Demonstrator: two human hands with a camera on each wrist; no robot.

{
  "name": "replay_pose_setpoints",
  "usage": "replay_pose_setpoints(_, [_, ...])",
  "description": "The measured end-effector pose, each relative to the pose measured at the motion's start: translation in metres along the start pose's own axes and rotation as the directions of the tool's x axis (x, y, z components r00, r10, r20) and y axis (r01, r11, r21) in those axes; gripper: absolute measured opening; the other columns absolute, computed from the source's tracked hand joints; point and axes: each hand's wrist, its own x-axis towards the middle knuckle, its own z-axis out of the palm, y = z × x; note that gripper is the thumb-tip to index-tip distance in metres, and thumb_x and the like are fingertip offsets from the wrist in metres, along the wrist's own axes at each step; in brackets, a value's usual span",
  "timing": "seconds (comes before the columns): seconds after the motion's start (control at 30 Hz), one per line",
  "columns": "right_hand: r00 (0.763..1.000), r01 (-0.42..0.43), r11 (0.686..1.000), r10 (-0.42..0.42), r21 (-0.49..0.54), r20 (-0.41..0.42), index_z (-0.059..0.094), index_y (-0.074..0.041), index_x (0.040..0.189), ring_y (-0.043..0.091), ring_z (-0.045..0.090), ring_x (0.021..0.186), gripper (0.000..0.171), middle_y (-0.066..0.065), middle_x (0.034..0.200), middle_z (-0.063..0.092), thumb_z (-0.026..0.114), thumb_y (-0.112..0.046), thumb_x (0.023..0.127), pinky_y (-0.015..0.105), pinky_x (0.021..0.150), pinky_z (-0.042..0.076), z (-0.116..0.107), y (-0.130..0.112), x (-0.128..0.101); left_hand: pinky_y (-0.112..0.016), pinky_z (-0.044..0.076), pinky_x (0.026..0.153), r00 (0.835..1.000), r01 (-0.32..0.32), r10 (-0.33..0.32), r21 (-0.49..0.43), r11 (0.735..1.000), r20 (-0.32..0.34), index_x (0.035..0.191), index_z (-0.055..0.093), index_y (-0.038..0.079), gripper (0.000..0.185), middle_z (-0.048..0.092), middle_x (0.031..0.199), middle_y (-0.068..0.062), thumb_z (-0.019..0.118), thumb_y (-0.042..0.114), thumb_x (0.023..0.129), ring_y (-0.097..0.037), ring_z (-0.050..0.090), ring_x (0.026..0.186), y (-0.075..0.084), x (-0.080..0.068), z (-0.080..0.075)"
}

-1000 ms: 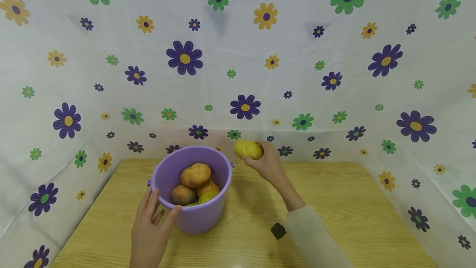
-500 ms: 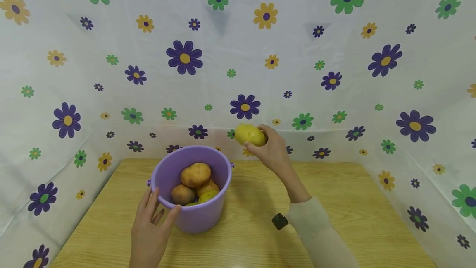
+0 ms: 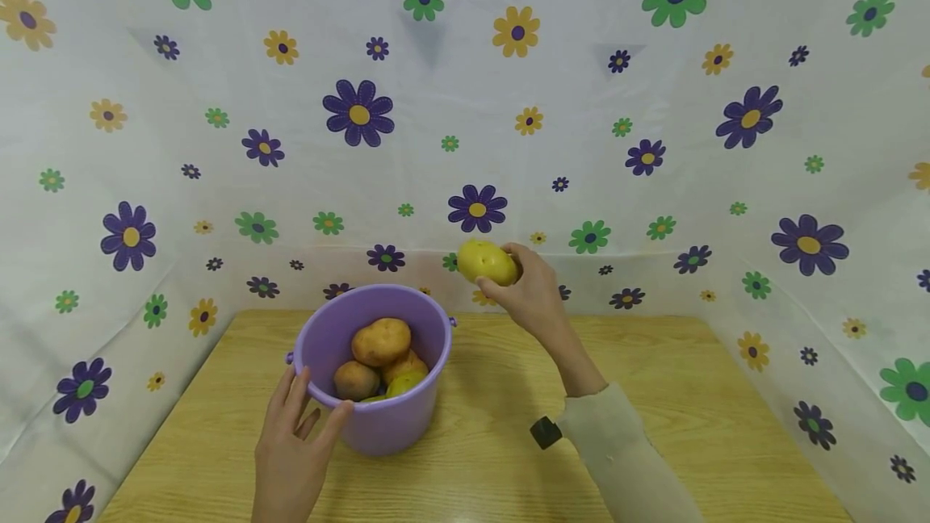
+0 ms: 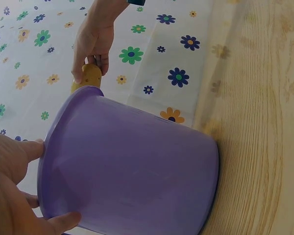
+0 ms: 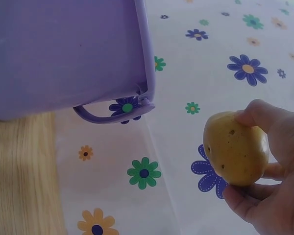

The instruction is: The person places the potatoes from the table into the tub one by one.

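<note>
A purple bucket (image 3: 378, 418) stands on the wooden table (image 3: 654, 426) and holds several potatoes (image 3: 381, 340). My left hand (image 3: 294, 446) grips its near rim, thumb on the edge. In the left wrist view the same hand (image 4: 12, 196) clasps the bucket's (image 4: 132, 171) wall. My right hand (image 3: 526, 289) holds a yellow potato (image 3: 487, 262) in the air, above and to the right of the bucket. Seen from the right wrist, the potato (image 5: 235, 147) sits between fingers and thumb (image 5: 264, 196), with the bucket (image 5: 63, 54) and its handle to the upper left.
White cloth with purple, green and yellow flowers (image 3: 477, 208) walls in the table at the back and both sides. A black wrist-camera mount (image 3: 545, 432) sits by my right sleeve (image 3: 625, 458). Bare wood lies right of the bucket.
My right hand lifted the yellow potato upward by a little between one second ago and half a second ago, then held still. The left hand and bucket stayed put.
</note>
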Motion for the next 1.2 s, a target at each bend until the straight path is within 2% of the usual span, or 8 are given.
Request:
replay_pose_setpoints(0.33, [1.0,-0.004,0.999,0.003,0.031,0.026,0.062,-0.002,0.126,0.027,0.061,0.091,0.051,0.013,0.107,0.065,0.084,-0.024,0.086,0.037,0.076,0.061,0.008,-0.004,-0.005,0.001,0.039,0.097,1.0,0.015,-0.015,0.013,1.0,0.017,0.161,0.031,0.002,0.091,0.016,0.17,-0.013,0.078,0.04,0.094,-0.038,0.038,0.146,0.0,0.0,0.0])
replay_pose_setpoints(0.57, [0.998,0.014,0.998,-0.019,0.066,0.063,0.061,-0.001,0.129,0.026,0.063,0.094,0.054,0.013,0.113,0.067,0.085,-0.023,0.085,0.038,0.081,0.064,0.018,-0.015,-0.014,0.003,0.038,0.096,1.0,0.001,-0.001,0.003,1.0,0.009,0.161,0.031,0.001,0.09,0.016,0.17,-0.014,0.079,0.037,0.094,-0.039,0.039,0.146,-0.001,-0.001,0.0])
replay_pose_setpoints(0.8, [0.995,0.047,0.998,-0.051,0.051,0.09,0.063,-0.004,0.127,0.021,0.06,0.088,0.052,0.007,0.108,0.067,0.086,-0.024,0.085,0.03,0.072,0.06,0.029,-0.029,-0.026,0.002,0.039,0.096,1.0,-0.01,0.01,-0.009,1.0,0.01,0.16,0.031,0.0,0.09,0.016,0.17,-0.015,0.079,0.037,0.094,-0.04,0.038,0.146,-0.001,0.0,0.0])
replay_pose_setpoints(0.93, [0.989,0.085,0.995,-0.09,0.046,0.113,0.063,-0.004,0.129,0.018,0.06,0.089,0.054,0.005,0.109,0.068,0.085,-0.025,0.085,0.03,0.072,0.059,0.036,-0.038,-0.033,0.002,0.039,0.096,1.0,-0.015,0.015,-0.013,1.0,0.008,0.16,0.031,0.0,0.089,0.016,0.17,-0.015,0.079,0.036,0.094,-0.04,0.038,0.146,-0.001,0.0,0.0])
replay_pose_setpoints(1.2, [0.977,0.095,0.994,-0.102,0.046,0.185,0.063,-0.007,0.13,0.015,0.061,0.09,0.056,0.001,0.112,0.067,0.085,-0.03,0.085,0.026,0.071,0.06,0.05,-0.049,-0.049,0.002,0.04,0.096,1.0,-0.019,0.019,-0.014,1.0,0.005,0.16,0.032,-0.002,0.088,0.017,0.169,-0.015,0.079,0.033,0.094,-0.041,0.038,0.145,0.0,0.0,0.001])
